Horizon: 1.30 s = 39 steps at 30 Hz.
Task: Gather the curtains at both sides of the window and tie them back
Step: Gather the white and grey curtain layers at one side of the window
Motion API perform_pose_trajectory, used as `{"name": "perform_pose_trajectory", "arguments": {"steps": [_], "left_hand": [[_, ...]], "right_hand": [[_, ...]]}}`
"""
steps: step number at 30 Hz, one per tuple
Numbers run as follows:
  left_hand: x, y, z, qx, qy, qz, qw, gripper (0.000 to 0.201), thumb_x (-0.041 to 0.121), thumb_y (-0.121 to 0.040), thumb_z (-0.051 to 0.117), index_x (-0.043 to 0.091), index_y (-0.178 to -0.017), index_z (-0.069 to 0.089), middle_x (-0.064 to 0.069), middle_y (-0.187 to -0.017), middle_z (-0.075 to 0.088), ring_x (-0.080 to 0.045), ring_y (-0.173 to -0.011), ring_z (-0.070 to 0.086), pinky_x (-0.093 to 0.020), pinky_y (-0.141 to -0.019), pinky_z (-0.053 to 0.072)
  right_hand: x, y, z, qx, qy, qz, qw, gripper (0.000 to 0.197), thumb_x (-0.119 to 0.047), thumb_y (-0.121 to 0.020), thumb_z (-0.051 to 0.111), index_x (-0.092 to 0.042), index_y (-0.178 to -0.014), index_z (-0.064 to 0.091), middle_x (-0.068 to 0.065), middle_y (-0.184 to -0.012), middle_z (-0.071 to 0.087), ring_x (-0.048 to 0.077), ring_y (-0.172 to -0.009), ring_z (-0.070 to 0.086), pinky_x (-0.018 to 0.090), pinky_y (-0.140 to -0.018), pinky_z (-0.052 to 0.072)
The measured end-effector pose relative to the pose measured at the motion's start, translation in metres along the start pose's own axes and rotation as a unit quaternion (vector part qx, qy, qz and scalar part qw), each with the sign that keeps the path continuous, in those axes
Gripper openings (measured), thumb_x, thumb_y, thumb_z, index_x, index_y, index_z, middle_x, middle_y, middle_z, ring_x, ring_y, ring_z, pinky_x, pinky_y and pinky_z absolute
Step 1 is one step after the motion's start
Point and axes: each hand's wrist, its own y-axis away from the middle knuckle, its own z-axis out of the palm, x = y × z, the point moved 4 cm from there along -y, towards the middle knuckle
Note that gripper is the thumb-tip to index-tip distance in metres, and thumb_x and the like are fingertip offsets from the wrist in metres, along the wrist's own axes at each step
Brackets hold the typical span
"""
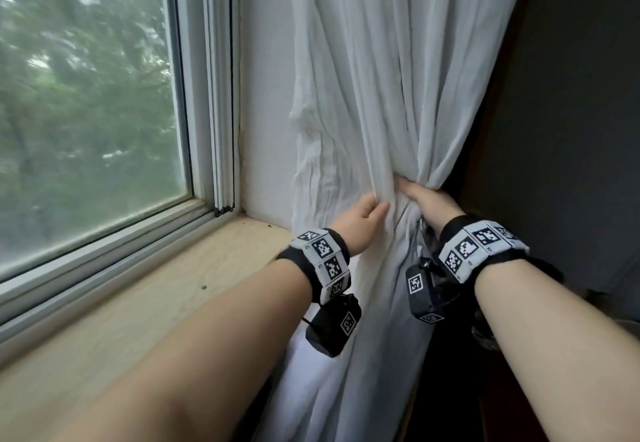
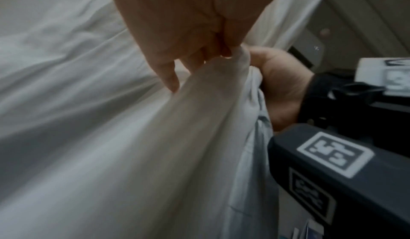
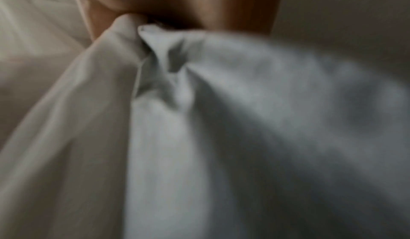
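White curtain point(image 1: 381, 95) hangs vertically; my right hand point(image 1: 424, 201) clamps its waist, left hand point(image 1: 363, 216) pinches folds just beside.

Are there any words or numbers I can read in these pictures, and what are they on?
No readable words or numbers.
Wristbands: black-and-white square code patterns, not letters.
Wrist camera boxes: the same kind of codes.
Right wrist camera box, in the left wrist view: a dark label with writing, too blurred to read.
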Motion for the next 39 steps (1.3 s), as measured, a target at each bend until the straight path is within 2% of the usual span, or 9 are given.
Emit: {"name": "perform_pose_trajectory", "arguments": {"steps": [6,11,14,18,22,26,30,36,39], "left_hand": [[-0.001,0.002,0.027,-0.063,-0.071,0.049,0.994,0.034,0.015,-0.097,0.042,0.009,-0.130,0.047,-0.008,-0.129,0.056,-0.019,-0.121,0.050,-0.023,-0.101,0.033],[-0.017,0.001,0.023,-0.125,-0.081,-0.002,0.989,0.025,0.029,-0.092,0.048,0.012,-0.106,0.059,-0.002,-0.098,0.065,-0.016,-0.093,0.060,-0.032,-0.093,0.044],[-0.021,-0.011,-0.019,0.010,-0.123,-0.053,0.991,0.022,0.027,-0.093,0.050,0.010,-0.090,0.064,-0.007,-0.087,0.068,-0.018,-0.080,0.061,-0.034,-0.084,0.051],[-0.031,-0.027,-0.096,0.266,-0.021,-0.105,0.958,0.047,0.033,-0.081,0.067,0.012,-0.118,0.049,-0.009,-0.117,0.056,-0.023,-0.108,0.055,-0.034,-0.094,0.045],[-0.042,-0.041,-0.119,0.202,0.091,-0.161,0.962,0.097,0.035,-0.074,0.075,0.016,-0.146,0.013,-0.010,-0.150,0.028,-0.024,-0.134,0.037,-0.034,-0.110,0.032],[-0.044,-0.052,-0.118,0.127,0.033,-0.168,0.977,0.079,0.033,-0.080,0.069,0.015,-0.143,0.025,-0.006,-0.117,0.056,-0.016,-0.103,0.056,-0.023,-0.089,0.036],[-0.043,-0.057,-0.117,0.132,-0.051,-0.143,0.979,0.005,0.025,-0.087,0.059,0.023,-0.088,0.055,0.005,-0.074,0.054,-0.008,-0.065,0.052,-0.008,-0.058,0.041],[-0.044,-0.063,-0.119,0.116,0.035,-0.182,0.976,0.068,0.025,-0.082,0.068,0.014,-0.139,0.032,-0.011,-0.136,0.047,-0.023,-0.122,0.049,-0.028,-0.101,0.039],[-0.041,-0.071,-0.113,0.133,-0.098,-0.165,0.972,0.020,0.023,-0.085,0.060,0.020,-0.070,0.047,-0.003,-0.071,0.052,-0.022,-0.071,0.050,-0.016,-0.058,0.044]], "right_hand": [[-0.009,0.010,-0.001,-0.024,0.064,-0.004,0.998,0.067,-0.054,-0.058,0.078,-0.011,-0.107,0.062,0.006,-0.099,0.070,0.021,-0.091,0.068,0.033,-0.090,0.053],[-0.024,0.005,-0.004,0.110,0.220,-0.080,0.966,0.040,-0.017,-0.079,0.062,-0.007,-0.117,0.057,0.008,-0.107,0.065,0.026,-0.108,0.060,0.022,-0.077,0.041],[-0.024,-0.001,-0.007,0.124,0.234,-0.080,0.961,0.033,-0.015,-0.084,0.053,-0.005,-0.116,0.058,0.014,-0.117,0.063,0.028,-0.114,0.056,0.022,-0.077,0.035],[-0.024,-0.008,-0.013,0.109,0.187,-0.070,0.974,0.011,-0.009,-0.085,0.050,-0.006,-0.091,0.058,0.008,-0.091,0.053,0.017,-0.091,0.051,0.022,-0.072,0.032],[-0.023,-0.009,-0.023,0.111,0.162,-0.044,0.980,0.017,-0.005,-0.083,0.049,-0.011,-0.068,0.048,0.004,-0.088,0.046,0.013,-0.085,0.043,0.022,-0.065,0.032],[-0.022,-0.011,-0.026,0.120,0.136,-0.030,0.983,0.012,-0.004,-0.083,0.048,-0.010,-0.073,0.050,0.005,-0.090,0.047,0.015,-0.085,0.043,0.025,-0.066,0.036],[-0.022,-0.015,-0.023,0.122,0.143,-0.034,0.982,0.018,-0.003,-0.084,0.048,-0.011,-0.067,0.048,0.005,-0.090,0.046,0.015,-0.084,0.042,0.009,-0.047,0.036],[-0.018,-0.016,-0.017,0.122,0.112,-0.027,0.986,0.026,-0.003,-0.081,0.049,-0.016,-0.059,0.045,0.003,-0.079,0.050,0.016,-0.084,0.045,0.022,-0.070,0.037],[-0.018,-0.017,-0.008,0.122,0.125,-0.029,0.984,0.027,-0.005,-0.081,0.051,-0.017,-0.058,0.043,0.004,-0.079,0.049,0.017,-0.082,0.045,0.025,-0.073,0.034]]}}
